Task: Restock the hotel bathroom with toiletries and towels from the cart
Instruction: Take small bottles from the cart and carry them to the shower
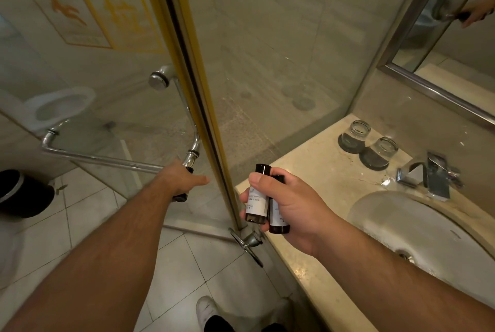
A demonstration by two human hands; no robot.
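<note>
Closest to the camera, a white shoe [207,310] stands on the floor tiles, just on the near side of the shower door [187,77]. Right of the door's lower edge, the right hand [292,206] holds two small dark bottles [257,203] with white labels. They're upright and side by side, with the fingers curled round them and the thumb pressed on the front one. The label print is too blurry to read.

Left of the door edge, the left hand [179,179] is on the chrome handle [193,153]. The fingers look wrapped around it, though they're mostly hidden behind the hand, and the thumb sticks out toward the door.

Right of the door there's a beige stone table [308,171] butting up against the glass, and the bottles hang above its near corner. A round sink [415,224] is set into it, with a chrome faucet [434,179] behind the sink. Further back, two glasses [356,135] sit upside down on dark coasters, just beside each other.

Left of the door, a black bin [21,192] sits on the floor. Seen through the glass, a white toilet [59,107] is beyond it. Orange and yellow stickers [93,16] are on the glass up high, and a mirror [455,50] hangs far right of the door, above the table.
</note>
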